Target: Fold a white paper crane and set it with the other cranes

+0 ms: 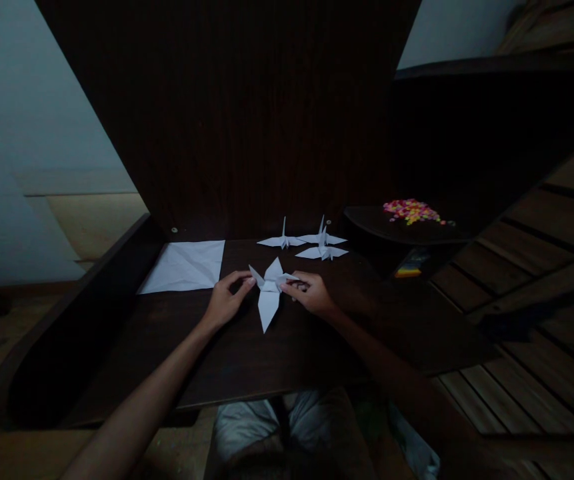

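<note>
- A dark wooden desktop (pixel 227 357) spreads under and around the held crane (pixel 269 288), which is folded from white paper; whether the crane touches the wood, I cannot tell.
- Left hand (pixel 231 295): just left of the held crane, thumb and fingers closed in a pinch on its left point.
- Right hand (pixel 311 292): just right of the held crane, thumb and fingertips pinched together on its right point.
- Left of the held crane lies a creased white sheet (pixel 189 268); beyond it, slightly right, stand three white cranes (pixel 323 253) close together.
- A tall dark back panel (pixel 257 120) rises beyond the held crane; a pale wall (pixel 27 120) shows far to its left, wooden slats (pixel 521 400) far to its right.
- Right of the held crane and farther back, a rounded shelf (pixel 367 222) bears a heap of small bright pieces (pixel 413 211).
- Edges: a raised side panel (pixel 77 327) bounds the desktop well left of the held crane; the front edge (pixel 217 401) runs nearer the person, above the legs (pixel 247 427).
- Room to move: bare wood stretches from the held crane's near tip to that front edge.
</note>
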Tool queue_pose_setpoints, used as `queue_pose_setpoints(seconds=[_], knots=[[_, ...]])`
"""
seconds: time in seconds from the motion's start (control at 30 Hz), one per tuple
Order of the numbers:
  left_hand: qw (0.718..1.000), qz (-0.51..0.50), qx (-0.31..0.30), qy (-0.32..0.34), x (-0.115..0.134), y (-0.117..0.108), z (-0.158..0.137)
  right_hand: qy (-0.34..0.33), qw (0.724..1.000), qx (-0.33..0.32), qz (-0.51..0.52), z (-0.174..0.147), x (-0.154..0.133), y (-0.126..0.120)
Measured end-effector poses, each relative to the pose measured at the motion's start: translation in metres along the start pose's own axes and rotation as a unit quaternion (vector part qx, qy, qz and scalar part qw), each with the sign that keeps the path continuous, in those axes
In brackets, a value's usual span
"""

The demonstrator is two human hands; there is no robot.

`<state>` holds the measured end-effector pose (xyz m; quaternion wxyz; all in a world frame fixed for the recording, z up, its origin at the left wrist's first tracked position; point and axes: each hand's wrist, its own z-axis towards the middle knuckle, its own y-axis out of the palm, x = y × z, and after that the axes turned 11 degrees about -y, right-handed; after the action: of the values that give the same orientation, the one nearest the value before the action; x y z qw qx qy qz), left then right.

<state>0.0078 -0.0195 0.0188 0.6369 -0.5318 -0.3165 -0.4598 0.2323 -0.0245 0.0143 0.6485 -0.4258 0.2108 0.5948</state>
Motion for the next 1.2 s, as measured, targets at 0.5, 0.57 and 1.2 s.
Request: queue_pose_setpoints(seconds=[0.5,0.57,1.2], knots=[[0.992,0.009,0.118,-0.032,-0.005,-0.007,0.003,-0.037,0.927,0.076,-0.365,0.018,0.018,0.019],[0.993,0.022,0.115,-0.018,-0.006,-0.007,0.003,-0.011,0.919,0.083,-0.384,0.025,0.025,0.021],[0.991,0.082,0.104,0.027,-0.002,-0.007,0.001,-0.036,0.881,0.124,-0.455,0.039,0.056,0.018]])
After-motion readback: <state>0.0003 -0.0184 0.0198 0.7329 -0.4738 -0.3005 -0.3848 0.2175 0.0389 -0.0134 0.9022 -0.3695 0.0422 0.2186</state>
